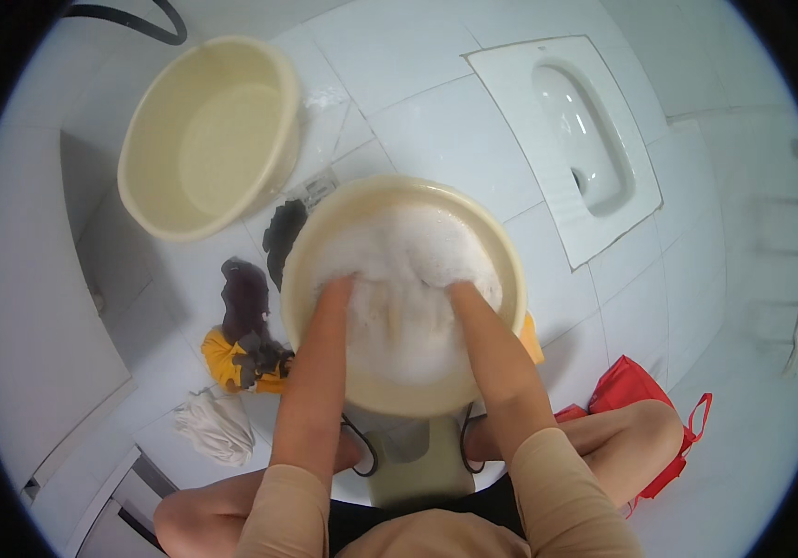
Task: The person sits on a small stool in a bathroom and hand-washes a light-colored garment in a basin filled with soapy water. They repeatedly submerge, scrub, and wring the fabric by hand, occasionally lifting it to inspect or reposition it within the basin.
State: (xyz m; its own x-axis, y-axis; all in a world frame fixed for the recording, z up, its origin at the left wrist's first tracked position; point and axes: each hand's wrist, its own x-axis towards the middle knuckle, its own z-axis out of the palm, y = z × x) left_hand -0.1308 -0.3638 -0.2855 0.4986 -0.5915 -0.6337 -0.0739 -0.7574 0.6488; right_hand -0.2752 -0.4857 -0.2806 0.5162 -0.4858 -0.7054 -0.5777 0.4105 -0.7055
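Observation:
Both my arms reach down into a round cream plastic basin [510, 279] of sudsy water. Thick white foam [406, 244] covers much of its surface. My left hand [340, 280] is sunk in the suds on the left side, with only the wrist showing. Over on the right, my right hand [463, 286] likewise disappears under the foam. The fingers of both hands are hidden, and whether they grip anything under the water cannot be seen.
Another cream basin [224, 146] stands at the upper left. Dark wet clothing [244, 296], yellow cloth [221, 356] and white cloth [216, 427] lie on the floor tiles. A squat toilet [580, 139] is set at upper right. A red bag [629, 387] rests beside my right knee.

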